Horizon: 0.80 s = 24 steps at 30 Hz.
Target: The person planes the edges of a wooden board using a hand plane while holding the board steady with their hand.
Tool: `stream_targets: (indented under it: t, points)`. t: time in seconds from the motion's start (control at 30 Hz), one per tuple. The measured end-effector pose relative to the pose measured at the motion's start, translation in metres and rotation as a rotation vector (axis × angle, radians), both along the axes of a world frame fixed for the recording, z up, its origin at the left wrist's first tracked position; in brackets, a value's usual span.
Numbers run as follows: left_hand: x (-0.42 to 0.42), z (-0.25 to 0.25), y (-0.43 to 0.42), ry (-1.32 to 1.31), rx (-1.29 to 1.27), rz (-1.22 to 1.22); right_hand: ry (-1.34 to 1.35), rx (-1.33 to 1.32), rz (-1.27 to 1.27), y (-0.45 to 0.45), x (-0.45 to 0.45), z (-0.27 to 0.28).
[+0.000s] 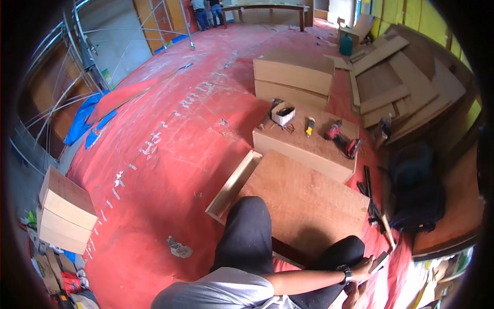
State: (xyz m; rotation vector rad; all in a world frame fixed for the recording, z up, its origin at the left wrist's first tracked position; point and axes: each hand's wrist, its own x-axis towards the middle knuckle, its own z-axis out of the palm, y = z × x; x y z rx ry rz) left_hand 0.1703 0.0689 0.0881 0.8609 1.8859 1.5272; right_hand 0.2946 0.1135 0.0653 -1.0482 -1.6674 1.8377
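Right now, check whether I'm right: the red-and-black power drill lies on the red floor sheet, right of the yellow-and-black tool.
No: the head view shows the drill on the brown wooden box. It is right of the yellow tool, as stated.

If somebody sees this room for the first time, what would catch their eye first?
Probably the red floor covering, which spreads across much of the view. Then perhaps come the red power tool on the wooden box ahead and the bright yellow panels at upper right.

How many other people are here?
2 visible, far end: a person in blue jeans, left; another person beside the long brown wooden table. Others may be hidden.
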Motion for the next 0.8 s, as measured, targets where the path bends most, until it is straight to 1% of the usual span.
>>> stream_targets:
  t: [0.03,0.07,0.1,0.13,0.2,0.27,0.3,0.33,0.37,0.4,0.43,0.47,0.5,0.6,0.63,0.7,0.8]
  points:
    - [0.0,-0.002,-0.001,-0.053,0.059,-0.016,0.02,0.039,-0.01,-0.002,0.012,-0.002]
    - [0.003,-0.001,0.001,-0.044,0.062,0.027,0.064,0.095,0.003,-0.001,0.021,-0.005]
    - [-0.002,0.009,-0.01,0.022,0.085,-0.043,0.138,0.153,0.001,-0.002,0.039,-0.013]
    - [-0.009,0.037,-0.031,-0.163,0.15,-0.077,-0.19,0.03,0.005,-0.01,0.045,0.021]
    - [-0.024,0.091,-0.072,-0.547,0.264,-0.109,0.071,-0.121,0.019,-0.036,0.037,0.048]
    - [-0.063,0.096,-0.082,-0.191,0.299,0.004,0.009,-0.2,-0.114,-0.036,0.035,0.057]
    - [-0.081,0.099,-0.087,-0.015,0.297,0.084,0.0,-0.159,-0.141,-0.032,0.045,0.046]
    - [-0.107,0.122,-0.107,0.314,0.306,0.168,0.007,-0.175,-0.179,-0.03,0.05,0.043]
    - [-0.139,0.085,-0.105,0.06,0.417,0.185,0.037,-0.185,-0.205,-0.028,0.046,0.04]
    - [-0.157,0.095,-0.124,0.155,0.309,0.25,0.019,-0.201,-0.221,-0.025,0.045,0.045]
    - [-0.181,0.079,-0.141,0.29,0.064,0.29,-0.003,-0.223,-0.224,-0.023,0.047,0.048]
    - [-0.205,0.053,-0.163,0.437,-0.179,0.169,0.011,-0.189,-0.221,-0.02,0.05,0.043]
    - [-0.221,0.028,-0.182,0.583,-0.426,0.049,-0.03,-0.195,-0.215,-0.017,0.049,0.041]
    - [-0.216,-0.004,-0.215,0.685,-0.74,-0.056,-0.121,-0.207,-0.196,-0.006,0.029,0.038]
    - [-0.218,-0.014,-0.222,0.662,-0.775,-0.094,-0.147,-0.186,-0.166,-0.003,0.025,0.035]
    - [-0.222,-0.032,-0.23,0.61,-0.844,-0.164,-0.15,-0.208,-0.099,0.005,0.025,0.003]
    - [-0.215,-0.016,-0.215,0.585,-0.914,-0.166,-0.189,-0.246,-0.082,0.001,0.016,-0.001]
